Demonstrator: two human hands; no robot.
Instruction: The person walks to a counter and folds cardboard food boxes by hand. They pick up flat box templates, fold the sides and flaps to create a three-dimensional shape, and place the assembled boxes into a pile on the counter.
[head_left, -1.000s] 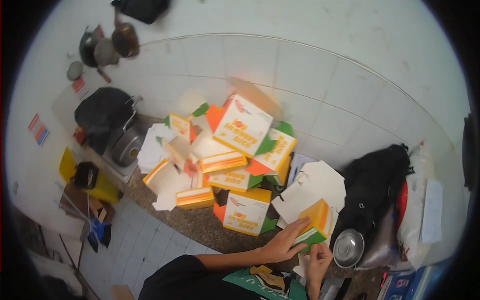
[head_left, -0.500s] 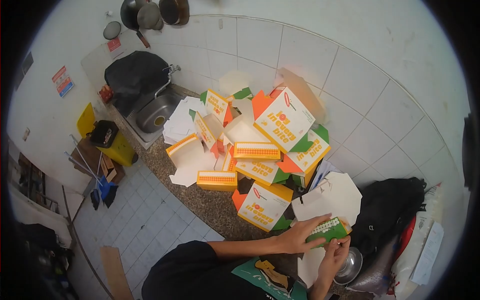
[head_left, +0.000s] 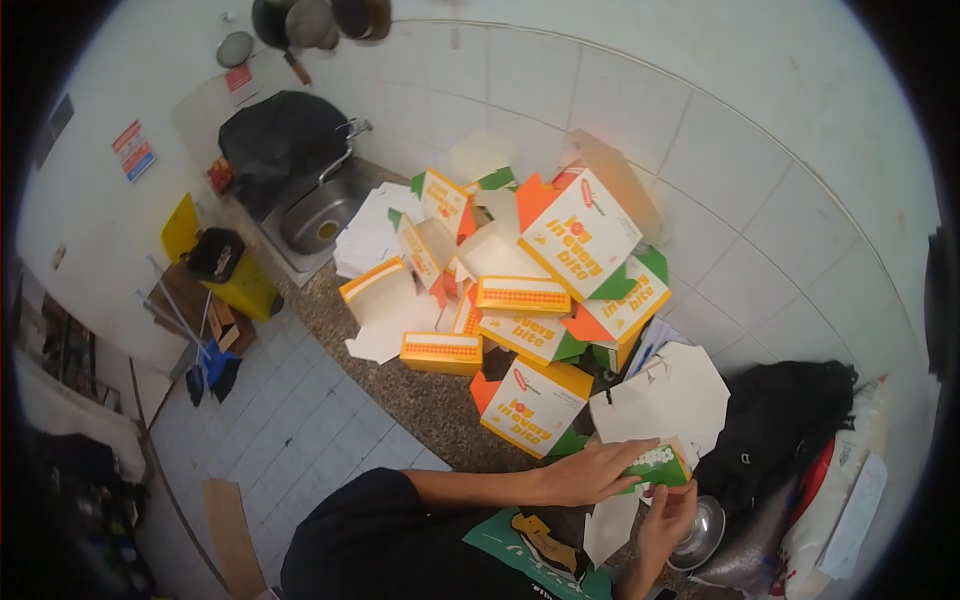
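Note:
Both hands are on one cardboard food box [head_left: 658,464] with a green side patterned in white, at the lower right of the head view. My left hand [head_left: 590,472] grips its left part, fingers laid over the top. Closed on the lower right edge, my right hand [head_left: 668,512] has its thumb against the green side. White unfolded card [head_left: 672,395] lies just beyond the box, and another white piece [head_left: 608,528] is below my left hand. A printed box [head_left: 530,405] in white, yellow and orange stands to the left of them.
More printed boxes [head_left: 580,235] are heaped on the speckled counter [head_left: 310,305] against the tiled wall. A steel sink [head_left: 325,215] is at its far left end. To the right are a black bag [head_left: 775,425], a white sack [head_left: 835,490] and a round metal lid [head_left: 702,535].
The box in my hands has turned, so less of its patterned green side shows. My left hand has shifted slightly along it. The whole view has swung a little.

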